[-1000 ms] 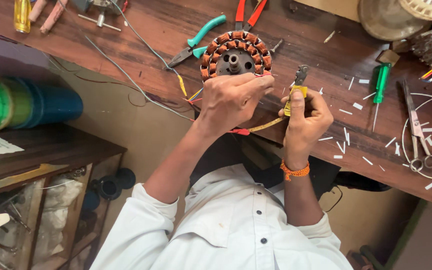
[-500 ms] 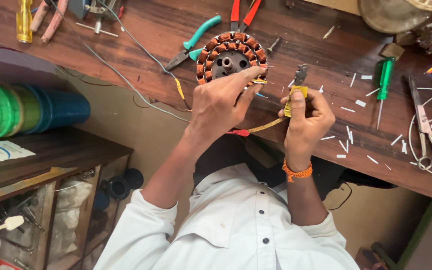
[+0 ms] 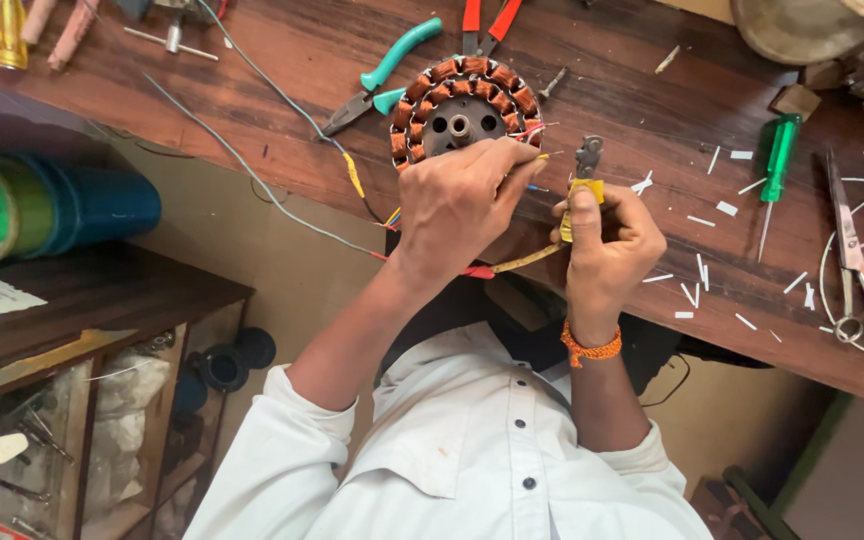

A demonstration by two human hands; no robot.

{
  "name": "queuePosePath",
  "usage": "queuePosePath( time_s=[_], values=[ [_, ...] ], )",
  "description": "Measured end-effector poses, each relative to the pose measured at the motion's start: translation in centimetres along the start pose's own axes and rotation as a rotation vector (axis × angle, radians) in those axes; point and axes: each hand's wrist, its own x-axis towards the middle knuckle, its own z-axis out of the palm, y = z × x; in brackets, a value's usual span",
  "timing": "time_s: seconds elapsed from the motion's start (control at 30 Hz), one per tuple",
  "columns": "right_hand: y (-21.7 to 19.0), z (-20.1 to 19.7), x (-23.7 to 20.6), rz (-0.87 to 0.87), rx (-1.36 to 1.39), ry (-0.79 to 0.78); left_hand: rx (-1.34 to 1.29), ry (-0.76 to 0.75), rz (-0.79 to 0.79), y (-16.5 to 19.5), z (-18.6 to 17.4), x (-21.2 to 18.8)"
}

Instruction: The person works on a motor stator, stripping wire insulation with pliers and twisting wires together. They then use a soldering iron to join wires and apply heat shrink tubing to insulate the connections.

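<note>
A round motor stator (image 3: 464,110) with copper-wound coils lies on the dark wooden workbench (image 3: 642,110). My left hand (image 3: 460,205) rests against its near edge and pinches thin wire ends coming off the coils. My right hand (image 3: 607,240) is closed around a small yellow-handled cutter (image 3: 582,180), its jaws pointing up just right of the wires. An orange thread band circles my right wrist.
Green-handled pliers (image 3: 382,75) and red-handled pliers (image 3: 482,18) lie beside the stator. A green screwdriver (image 3: 776,160), scissors (image 3: 852,250), a white wire loop and several white sleeve scraps are at the right. Green and blue spools (image 3: 42,205) sit at the left over a shelf.
My view has shifted slightly. My left hand has slid right along the stator's edge toward the cutter; my right hand keeps the cutter in nearly the same place.
</note>
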Motion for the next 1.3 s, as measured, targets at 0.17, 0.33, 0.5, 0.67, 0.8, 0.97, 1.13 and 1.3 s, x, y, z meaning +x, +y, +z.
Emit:
queuePosePath(
  time_s=[0.17,0.33,0.5,0.67,0.8,0.97,1.13,1.3],
  values=[
    [0.19,0.27,0.13,-0.019,-0.013,-0.01,-0.002,-0.027,-0.051,0.13,0.1,0.12],
    [0.3,0.33,0.24,-0.065,-0.09,-0.015,0.01,-0.019,-0.06,0.19,0.26,0.21],
    [0.3,0.38,0.35,-0.043,-0.064,-0.01,0.003,-0.02,-0.066,0.17,0.32,0.25],
    [0.24,0.48,0.38,-0.014,-0.025,-0.01,-0.004,-0.021,-0.073,0.05,0.28,0.32],
    [0.3,0.52,0.51,-0.022,-0.027,-0.011,0.008,-0.031,-0.08,-0.09,0.41,0.39],
    [0.25,0.49,0.48,-0.01,-0.018,-0.016,0.033,-0.053,-0.092,-0.27,0.62,0.22],
    [-0.04,0.56,0.2,-0.019,0.026,-0.002,-0.021,0.003,-0.091,-0.53,0.66,0.04],
    [0.07,0.41,0.24,-0.01,0.003,0.014,-0.122,-0.069,-0.147,-0.59,0.36,0.07]
  ],
)
